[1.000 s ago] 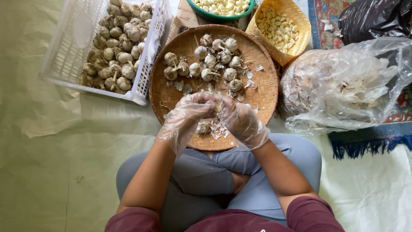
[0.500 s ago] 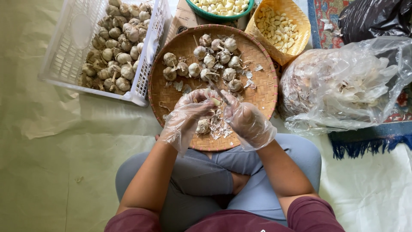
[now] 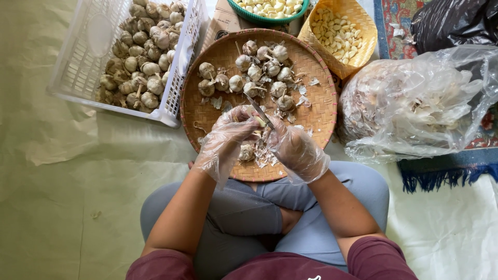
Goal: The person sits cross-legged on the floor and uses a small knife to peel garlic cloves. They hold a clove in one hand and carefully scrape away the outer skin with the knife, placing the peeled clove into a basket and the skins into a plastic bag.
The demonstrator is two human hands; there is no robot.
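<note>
Garlic sits pinched in my left hand over the round woven tray. My right hand grips a small knife touching it.

One round woven tray holds about a dozen whole garlic bulbs — loose skins around them. One white plastic crate, far left, carries too many bulbs to count. Far off: one green bowl and one yellow basket of peeled cloves. Right — one clear bag, one black bag. Two gloved hands, one knife.
</note>
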